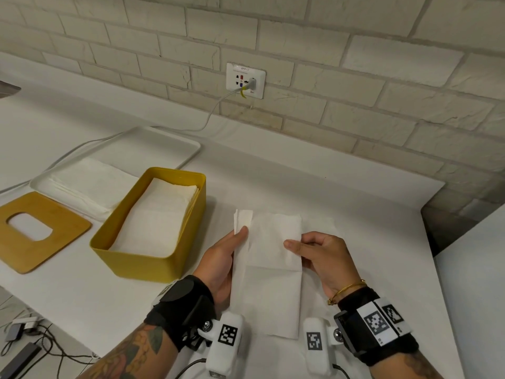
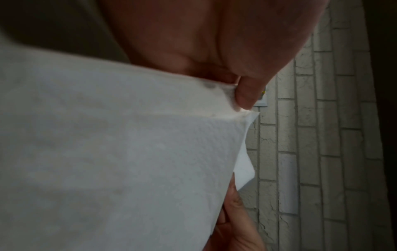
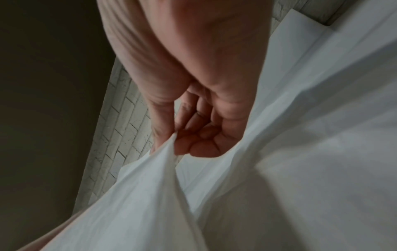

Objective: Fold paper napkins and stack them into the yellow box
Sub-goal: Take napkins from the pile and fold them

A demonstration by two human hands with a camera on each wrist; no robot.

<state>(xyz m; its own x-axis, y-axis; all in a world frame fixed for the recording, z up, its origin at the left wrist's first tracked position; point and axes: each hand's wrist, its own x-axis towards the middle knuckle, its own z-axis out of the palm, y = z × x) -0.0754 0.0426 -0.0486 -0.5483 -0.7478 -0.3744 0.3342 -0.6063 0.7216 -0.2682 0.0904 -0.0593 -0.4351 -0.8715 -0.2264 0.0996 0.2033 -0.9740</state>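
The person is holding one white paper napkin [image 1: 270, 258] with both hands above the white counter [image 1: 355, 187], near its front edge. The left hand [image 1: 221, 265] is pinching the left edge of the napkin, with the thumb on top, and this edge is standing up a little. In the left wrist view the thumb tip [image 2: 247, 95] is pressing into the paper, and another finger is showing under the sheet. The right hand [image 1: 321, 258] is gripping the right edge; its thumb is lying on the paper and the other fingers are curling below it. In the right wrist view the fingers [image 3: 199, 135] are bunching the paper into a ridge.

The yellow box [image 1: 153, 258] is standing open on the counter, just to the left of the left hand. A stack of folded napkins [image 1: 155, 214] is lying inside it and is filling it almost to the rim. Left of the box, the wooden lid [image 1: 54, 242] with an oval opening is lying flat. Behind the lid and the box, a white tray [image 1: 164, 144] is carrying a pile of unfolded napkins [image 1: 87, 184]. On the brick wall [image 1: 355, 77] a wall socket [image 1: 246, 80] is holding a plug with a grey cable.
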